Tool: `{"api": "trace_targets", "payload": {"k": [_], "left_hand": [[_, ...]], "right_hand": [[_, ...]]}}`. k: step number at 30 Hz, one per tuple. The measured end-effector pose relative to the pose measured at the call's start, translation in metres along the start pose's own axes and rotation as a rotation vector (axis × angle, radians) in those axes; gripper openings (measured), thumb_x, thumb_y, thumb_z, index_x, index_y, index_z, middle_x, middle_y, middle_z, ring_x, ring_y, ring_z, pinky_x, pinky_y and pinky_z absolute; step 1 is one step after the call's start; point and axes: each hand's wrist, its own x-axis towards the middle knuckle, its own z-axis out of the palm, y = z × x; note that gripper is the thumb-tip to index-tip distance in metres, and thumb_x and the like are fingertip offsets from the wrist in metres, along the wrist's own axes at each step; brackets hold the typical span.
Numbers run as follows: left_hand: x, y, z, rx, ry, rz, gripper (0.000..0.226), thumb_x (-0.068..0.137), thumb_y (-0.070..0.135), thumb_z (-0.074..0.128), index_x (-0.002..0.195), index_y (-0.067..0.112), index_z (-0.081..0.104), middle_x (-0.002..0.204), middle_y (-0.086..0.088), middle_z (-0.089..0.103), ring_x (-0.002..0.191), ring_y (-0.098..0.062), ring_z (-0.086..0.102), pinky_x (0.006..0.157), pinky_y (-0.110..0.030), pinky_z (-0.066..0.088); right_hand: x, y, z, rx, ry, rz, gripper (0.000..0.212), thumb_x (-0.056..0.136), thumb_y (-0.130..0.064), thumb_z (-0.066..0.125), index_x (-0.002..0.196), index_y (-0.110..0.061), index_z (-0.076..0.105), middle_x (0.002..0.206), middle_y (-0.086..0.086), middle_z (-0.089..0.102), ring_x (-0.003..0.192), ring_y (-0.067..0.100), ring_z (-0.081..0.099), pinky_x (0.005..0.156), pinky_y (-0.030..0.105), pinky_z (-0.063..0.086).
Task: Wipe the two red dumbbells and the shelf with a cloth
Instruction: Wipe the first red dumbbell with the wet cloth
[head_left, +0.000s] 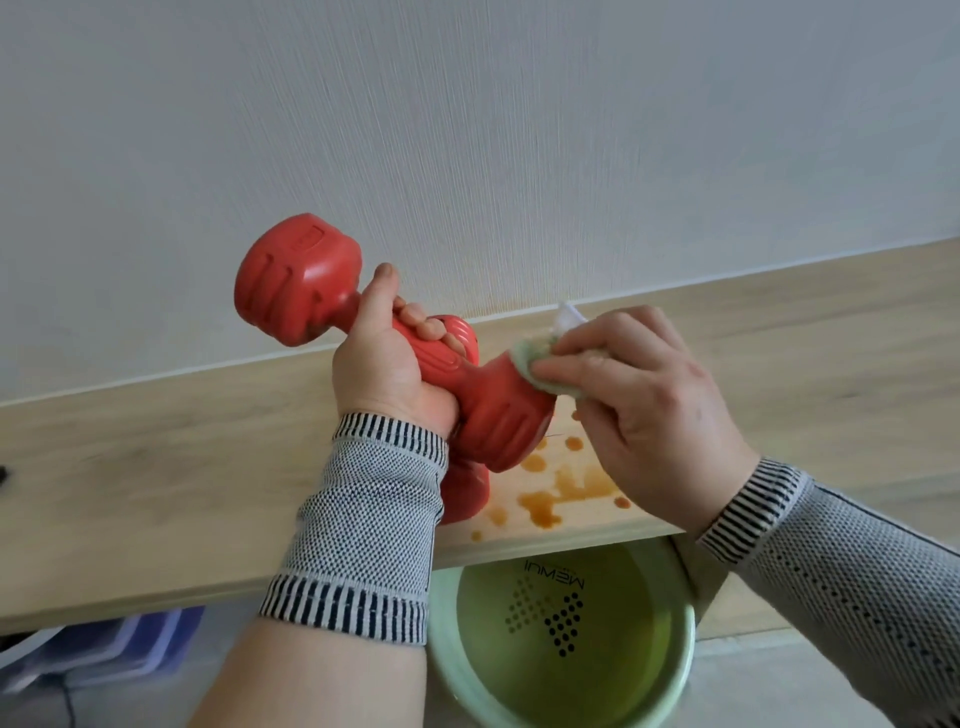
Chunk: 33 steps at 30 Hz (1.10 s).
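- Dumbbell (483, 405) above shelf (156, 467), in left hand (384, 364).
- Cloth (535, 364) against its near end, under right hand (639, 410).
- Second dumbbell (465, 488) on shelf, behind first.
- Spill (561, 493) right of it.
- Basin (561, 649) below shelf edge.

Home room, wallpapered wall (467, 130), wooden shelf (156, 467), basin (675, 670)

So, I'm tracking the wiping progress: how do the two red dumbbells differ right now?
The lifted dumbbell is gripped by the left hand, tilted above the shelf, with the right hand pressing the cloth on its lower end. The second dumbbell rests on the shelf, mostly hidden, untouched. Both are red.
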Motion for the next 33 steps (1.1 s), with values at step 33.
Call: {"api": "trace_targets", "payload": {"k": [33], "left_hand": [[-0.004, 0.008, 0.000, -0.128, -0.094, -0.001, 0.032, 0.091, 0.025, 0.055, 0.062, 0.024, 0.043, 0.052, 0.012, 0.038, 0.041, -0.003, 0.036, 0.048, -0.018, 0.036]], "right_hand": [[0.010, 0.027, -0.018, 0.080, 0.132, 0.355, 0.029, 0.087, -0.002, 0.058, 0.108, -0.018, 0.069, 0.101, -0.002, 0.057, 0.093, 0.019, 0.057, 0.075, 0.014, 0.046]]}}
